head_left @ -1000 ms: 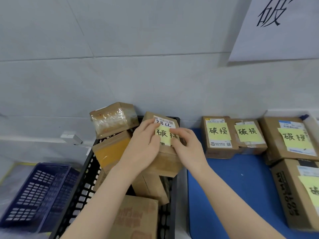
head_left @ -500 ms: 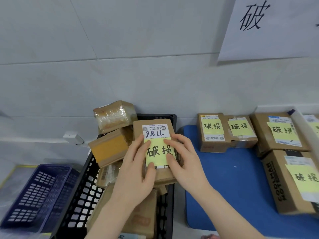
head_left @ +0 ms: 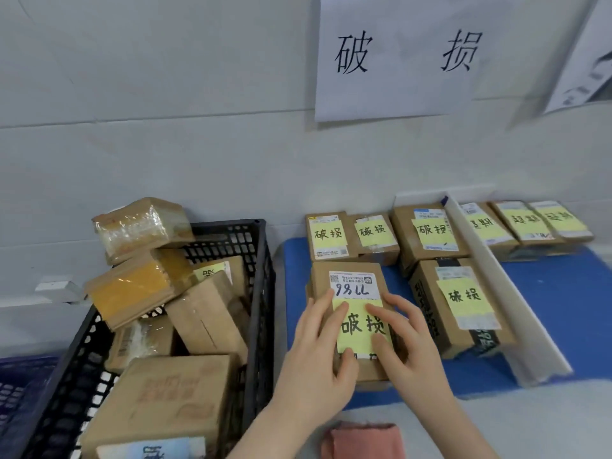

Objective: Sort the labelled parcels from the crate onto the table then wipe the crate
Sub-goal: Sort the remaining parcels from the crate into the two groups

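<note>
A brown cardboard parcel (head_left: pixel 351 282) with a white label and a yellow note lies under both my hands on the blue table mat (head_left: pixel 563 293), just right of the black crate (head_left: pixel 263 260). My left hand (head_left: pixel 314 362) grips its left side, thumb near the bottom edge. My right hand (head_left: pixel 412 342) grips the right side, fingers across the note. I cannot tell whether the parcel rests on the mat. Several more parcels (head_left: pixel 202 313) are piled in the crate. A pink cloth (head_left: pixel 361 442) lies at the near table edge.
Several yellow-noted parcels (head_left: pixel 374 231) stand in rows at the back of the mat, and another parcel (head_left: pixel 463 303) lies right beside my right hand. A white divider (head_left: pixel 496 276) separates further parcels on the right. A paper sign (head_left: pixel 397 54) hangs on the wall. A blue basket (head_left: pixel 13 392) sits far left.
Both hands have carried the yellow-noted parcel out of the crate and to the right, down over the blue mat. The view has swung right with it.
</note>
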